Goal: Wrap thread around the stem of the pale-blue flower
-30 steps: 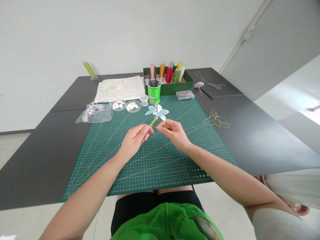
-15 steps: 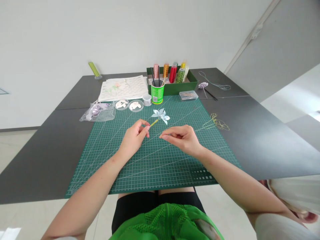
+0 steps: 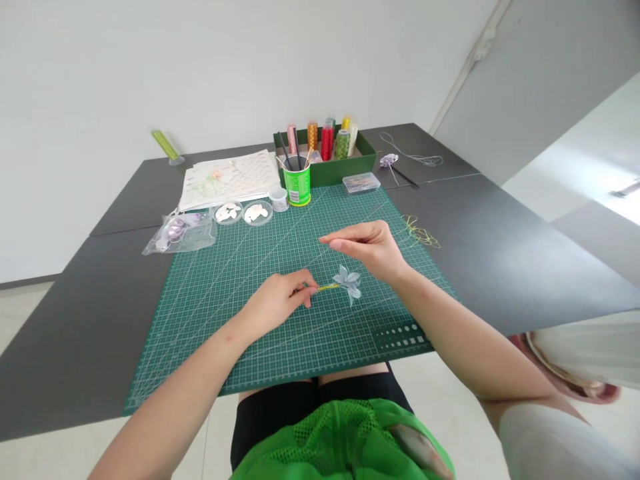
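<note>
My left hand [image 3: 283,300] is closed in a pinch on the yellow-green stem of a pale blue artificial flower [image 3: 347,280], whose petals point right. The flower is held low over the green cutting mat [image 3: 200,320]. Above and to the right of the flower, my right hand [image 3: 367,247] is raised, thumb and fingertips pressed together; whatever is between them is too fine to make out. Beyond this hand, loose loops of yellow-green thread [image 3: 423,235] lie at the mat's right edge.
A green can [image 3: 299,189] with sticks stands before a green box [image 3: 367,162] of thread spools. Leftward are dishes of white pieces [image 3: 257,213], papers [image 3: 230,180] and a plastic bag [image 3: 183,232]. A clear case [image 3: 361,183] and purple flower [image 3: 389,160] sit right.
My left hand has brought the flower nearer and to the right, turning it more level. My right hand has risen away from the mat, still pinched. The camera view has shifted.
</note>
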